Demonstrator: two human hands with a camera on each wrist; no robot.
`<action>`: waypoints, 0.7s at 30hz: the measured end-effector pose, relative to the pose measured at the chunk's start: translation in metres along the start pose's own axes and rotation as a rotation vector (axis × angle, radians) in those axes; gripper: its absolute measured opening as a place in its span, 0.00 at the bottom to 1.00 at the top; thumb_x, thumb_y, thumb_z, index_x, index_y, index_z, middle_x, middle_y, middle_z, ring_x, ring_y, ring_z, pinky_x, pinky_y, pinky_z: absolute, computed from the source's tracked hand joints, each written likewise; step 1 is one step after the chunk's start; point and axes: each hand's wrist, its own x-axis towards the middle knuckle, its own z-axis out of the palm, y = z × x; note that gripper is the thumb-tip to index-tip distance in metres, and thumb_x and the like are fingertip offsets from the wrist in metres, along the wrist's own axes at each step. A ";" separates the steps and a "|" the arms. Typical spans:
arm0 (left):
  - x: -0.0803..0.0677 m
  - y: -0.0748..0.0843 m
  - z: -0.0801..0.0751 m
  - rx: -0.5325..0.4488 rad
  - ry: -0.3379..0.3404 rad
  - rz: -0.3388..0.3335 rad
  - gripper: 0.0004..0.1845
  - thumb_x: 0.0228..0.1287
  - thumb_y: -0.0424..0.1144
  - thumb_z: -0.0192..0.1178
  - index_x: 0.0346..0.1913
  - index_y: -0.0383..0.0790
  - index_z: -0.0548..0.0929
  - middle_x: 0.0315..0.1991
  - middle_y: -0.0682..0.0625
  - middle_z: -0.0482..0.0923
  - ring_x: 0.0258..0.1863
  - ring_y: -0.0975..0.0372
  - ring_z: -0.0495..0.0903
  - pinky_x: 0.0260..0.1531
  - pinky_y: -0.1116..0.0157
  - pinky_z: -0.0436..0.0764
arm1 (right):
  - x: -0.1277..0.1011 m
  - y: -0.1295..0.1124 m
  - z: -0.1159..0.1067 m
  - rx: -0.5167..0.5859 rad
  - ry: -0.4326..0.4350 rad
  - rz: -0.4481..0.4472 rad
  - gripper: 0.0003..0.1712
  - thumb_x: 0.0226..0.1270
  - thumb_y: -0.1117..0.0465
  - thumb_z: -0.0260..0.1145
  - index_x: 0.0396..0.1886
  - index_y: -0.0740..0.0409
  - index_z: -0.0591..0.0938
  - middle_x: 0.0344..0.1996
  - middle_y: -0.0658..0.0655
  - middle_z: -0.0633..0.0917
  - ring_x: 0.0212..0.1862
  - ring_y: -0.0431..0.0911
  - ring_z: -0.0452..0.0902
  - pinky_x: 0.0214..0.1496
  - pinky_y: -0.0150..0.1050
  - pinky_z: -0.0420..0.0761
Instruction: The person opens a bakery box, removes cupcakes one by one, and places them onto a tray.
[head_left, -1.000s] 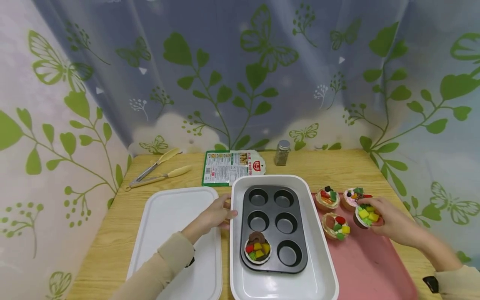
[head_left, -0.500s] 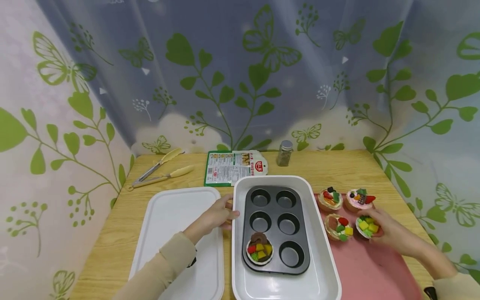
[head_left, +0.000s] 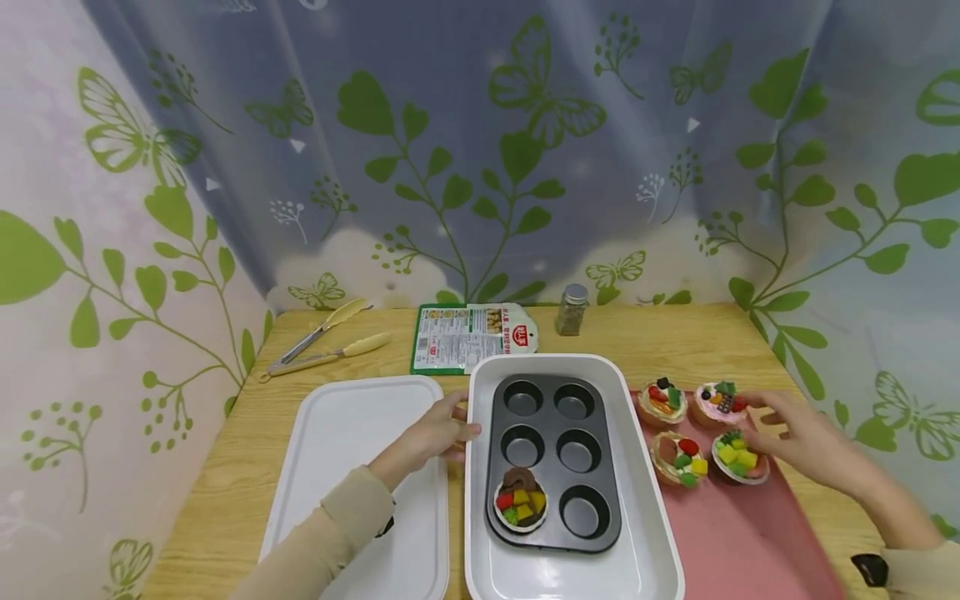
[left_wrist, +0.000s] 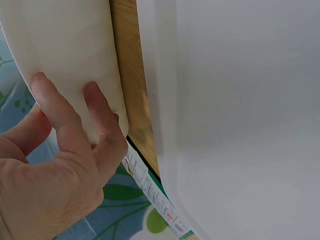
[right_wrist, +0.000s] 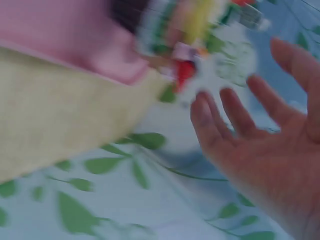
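My left hand (head_left: 438, 429) holds the near-left rim of a deep white tray (head_left: 573, 575). In the left wrist view its fingers (left_wrist: 65, 120) lie against the outer wall, with the thumb over the rim. Inside stands a dark six-cup muffin tin (head_left: 551, 458); one chocolate-topped fruit cupcake (head_left: 520, 504) sits in its front-left cup. My right hand (head_left: 813, 446) is spread, holding nothing, just right of a cupcake with yellow and green topping (head_left: 738, 458) on the pink tray (head_left: 757, 533). A pink-cream cupcake (head_left: 718, 404) and two fruit tarts (head_left: 678, 458) stand close by.
A flat white lid-like tray (head_left: 360, 467) lies on the left of the wooden table (head_left: 645, 333). Behind it rest tongs (head_left: 322, 346), a printed food packet (head_left: 472, 337) and a small spice jar (head_left: 572, 310). Curtains (head_left: 450, 167) border the table's back and sides.
My right hand has set the yellow-and-green cupcake down on the pink tray in front of the pink-cream one, let go and drawn off to the right. My left hand stays at the rim.
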 end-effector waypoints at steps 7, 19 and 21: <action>-0.001 -0.001 0.000 -0.002 0.002 -0.005 0.31 0.75 0.33 0.63 0.77 0.41 0.68 0.56 0.38 0.76 0.41 0.56 0.85 0.30 0.63 0.89 | 0.028 -0.058 -0.028 0.084 0.190 -0.108 0.40 0.76 0.58 0.69 0.81 0.63 0.62 0.71 0.72 0.71 0.66 0.70 0.69 0.62 0.54 0.77; 0.000 -0.002 0.000 -0.012 0.004 -0.017 0.32 0.75 0.34 0.62 0.79 0.41 0.67 0.59 0.37 0.76 0.40 0.57 0.84 0.27 0.67 0.87 | 0.092 -0.170 0.004 0.099 -0.017 -0.325 0.52 0.74 0.50 0.72 0.87 0.46 0.51 0.84 0.64 0.55 0.82 0.67 0.53 0.76 0.75 0.63; 0.000 -0.002 -0.001 -0.015 0.006 -0.018 0.32 0.75 0.34 0.62 0.78 0.42 0.67 0.59 0.37 0.76 0.41 0.57 0.84 0.28 0.66 0.88 | 0.096 -0.181 0.018 0.067 -0.116 -0.351 0.55 0.73 0.45 0.72 0.88 0.45 0.50 0.86 0.63 0.51 0.84 0.66 0.49 0.77 0.75 0.62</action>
